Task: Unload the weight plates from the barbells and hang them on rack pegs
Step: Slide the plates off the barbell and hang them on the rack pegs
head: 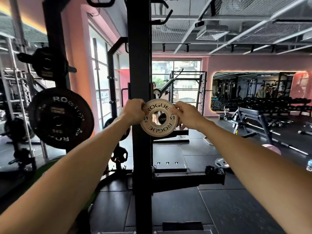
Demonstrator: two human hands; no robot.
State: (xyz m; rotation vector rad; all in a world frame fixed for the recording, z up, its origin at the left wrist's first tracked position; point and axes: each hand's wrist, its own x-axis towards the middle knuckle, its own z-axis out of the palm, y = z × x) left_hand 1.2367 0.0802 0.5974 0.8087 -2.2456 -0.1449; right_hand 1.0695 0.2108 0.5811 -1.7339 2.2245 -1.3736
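Weight plates are partly sorted, judging from this one view. Largest first: the black rack upright (140, 98) runs down the centre of the frame, and a second rack post stands at the left. On that left post a large black bumper plate (60, 118) already hangs on a peg at mid-left, with a smaller dark plate (48, 63) above it in the upper left. Those read as stowed. A grey plate (222, 163) lies flat on the floor at lower right of centre, near the rack's foot, so at least one item looks left to hang.

The small tan plate (158, 117) sits at centre frame, just right of the upright. You hold it with both hands. Your left hand (133, 113) grips its left rim with fingers curled round the edge; your right hand (183, 115) pinches the right rim, thumb on the face. A chrome sleeve end (160, 119) shows through its bore, marked 1500. A second tan edge shows just behind it, so another small plate may sit there. Whether the plate is on the sleeve or just clear of it, I cannot tell.

Judgement: mid-task; this plate is not yet on a peg.
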